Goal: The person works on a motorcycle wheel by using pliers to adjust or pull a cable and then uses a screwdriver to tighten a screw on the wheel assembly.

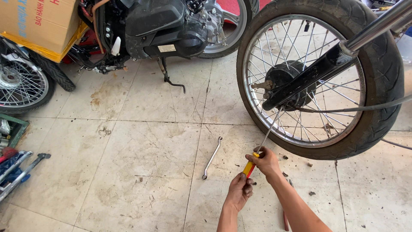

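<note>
Both hands are gripping a long steel-shafted screwdriver with a red and yellow handle (250, 166): the right hand (267, 162) clamped near the shaft, the left hand (239, 190) closed around the butt. Its tip is reaching the black hub (281, 79) of the spoked motorcycle front wheel (377, 64), which is still mounted. A slim steel double-ended spanner (212, 157) is lying unused left of the wheel.

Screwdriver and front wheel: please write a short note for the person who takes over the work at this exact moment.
Left hand: closed around the butt of the red-and-yellow screwdriver.
Right hand: grips the handle higher up, near the shaft.
The tip reaches up to the hub of the spoked front wheel, just below the lower end of the black fork leg.
A spanner lies on the tiled floor, left of the hands, untouched.
Done: screwdriver set at the hub. Left: wheel is still mounted in the fork.
</note>
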